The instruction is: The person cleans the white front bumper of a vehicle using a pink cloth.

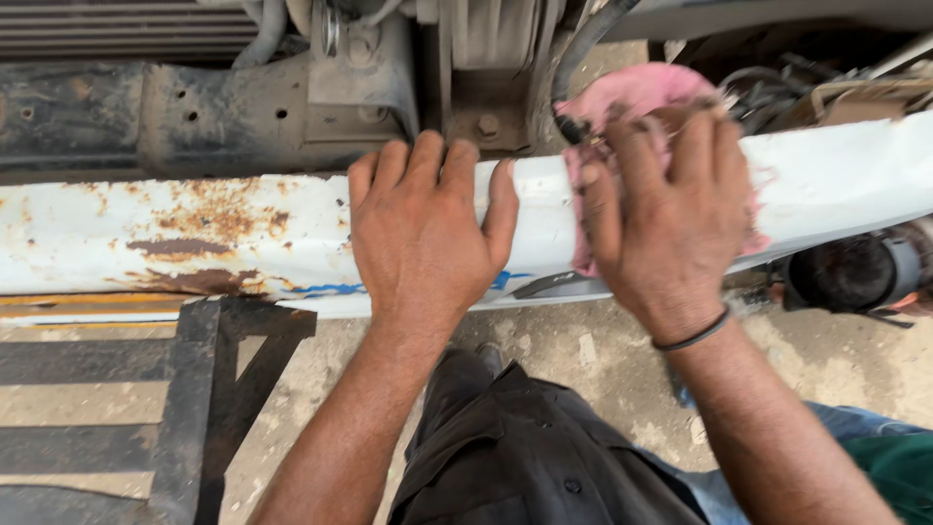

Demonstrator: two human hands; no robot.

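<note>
Pressing my right hand [671, 219] flat, I hold the crumpled pink cloth [622, 107] against the long white rusty metal panel [243, 243]. My left hand [423, 228] lies open beside it, bracing. I judge firm, even strokes toward the rust work best.

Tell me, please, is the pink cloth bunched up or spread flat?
Bunched up: the pink cloth sits crumpled under the right hand, pressed on the white panel.

Both forearms are bare; a thin dark band [692, 338] circles the right wrist, dark shirt [525, 457] at bottom centre.
</note>
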